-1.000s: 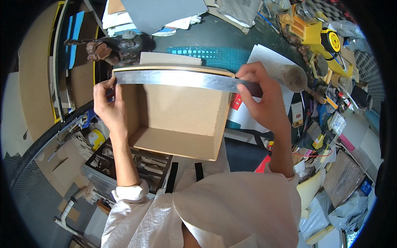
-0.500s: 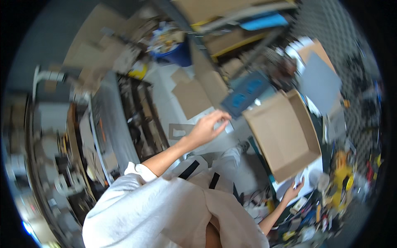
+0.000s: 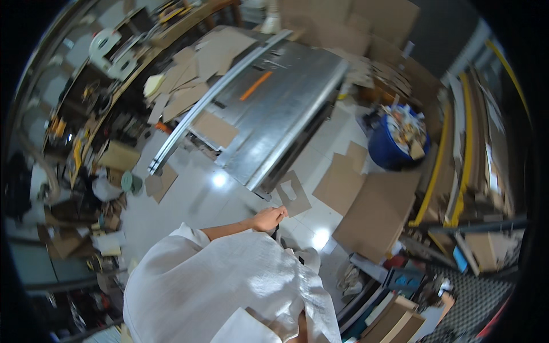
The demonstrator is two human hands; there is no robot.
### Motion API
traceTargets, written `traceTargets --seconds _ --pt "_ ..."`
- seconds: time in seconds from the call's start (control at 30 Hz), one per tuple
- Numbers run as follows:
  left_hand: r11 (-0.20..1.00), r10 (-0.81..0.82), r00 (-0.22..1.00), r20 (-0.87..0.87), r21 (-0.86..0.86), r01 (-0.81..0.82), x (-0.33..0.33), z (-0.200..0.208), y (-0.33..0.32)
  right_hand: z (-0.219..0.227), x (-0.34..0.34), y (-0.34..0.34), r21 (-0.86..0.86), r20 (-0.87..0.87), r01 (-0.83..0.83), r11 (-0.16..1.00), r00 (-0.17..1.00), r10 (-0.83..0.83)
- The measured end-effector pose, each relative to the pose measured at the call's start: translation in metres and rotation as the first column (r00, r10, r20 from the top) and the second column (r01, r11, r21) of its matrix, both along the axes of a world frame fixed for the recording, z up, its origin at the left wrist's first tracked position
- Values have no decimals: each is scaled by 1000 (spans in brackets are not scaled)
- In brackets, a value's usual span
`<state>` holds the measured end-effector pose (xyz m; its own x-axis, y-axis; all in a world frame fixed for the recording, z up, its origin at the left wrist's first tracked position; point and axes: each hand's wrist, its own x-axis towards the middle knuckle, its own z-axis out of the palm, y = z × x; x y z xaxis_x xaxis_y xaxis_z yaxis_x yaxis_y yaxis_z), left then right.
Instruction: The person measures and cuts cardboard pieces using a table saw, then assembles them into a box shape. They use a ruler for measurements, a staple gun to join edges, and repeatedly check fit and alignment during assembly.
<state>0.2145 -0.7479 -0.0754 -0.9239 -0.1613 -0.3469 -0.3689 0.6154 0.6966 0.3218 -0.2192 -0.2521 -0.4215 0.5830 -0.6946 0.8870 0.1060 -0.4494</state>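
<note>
Cut-out sheet [image 3: 301, 201] | lay on floor [image 3: 200, 206], beyond fingers [image 3: 281, 212] of left hand [image 3: 267, 219] | curled; could not tell if pinching

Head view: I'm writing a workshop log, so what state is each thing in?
Left hand: fingers curled, grip unclear
Cut-out cardboard piece: flat on the floor
Cardboard box: open, partly out of frame
Blue bin: upright, heaped with scraps
Metal table: standing, orange strip on top
</note>
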Motion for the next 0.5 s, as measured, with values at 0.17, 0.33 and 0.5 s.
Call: traceTargets --seconds 0.17,0.33,0.5 --pt "938 287 941 -178 -147 -314 43 -63 -83 14 -135 -127 -376 -180 -657 654 744 644" --pt "825 535 789 -303 -17 -565 47 -15 -167 45 -269 -253 -308 -426 -872 382 485 764" --pt "617 678 608 -413 -130 -776 113 -32 -285 91 -335 -400 -323 -470 -820 472 572 672"
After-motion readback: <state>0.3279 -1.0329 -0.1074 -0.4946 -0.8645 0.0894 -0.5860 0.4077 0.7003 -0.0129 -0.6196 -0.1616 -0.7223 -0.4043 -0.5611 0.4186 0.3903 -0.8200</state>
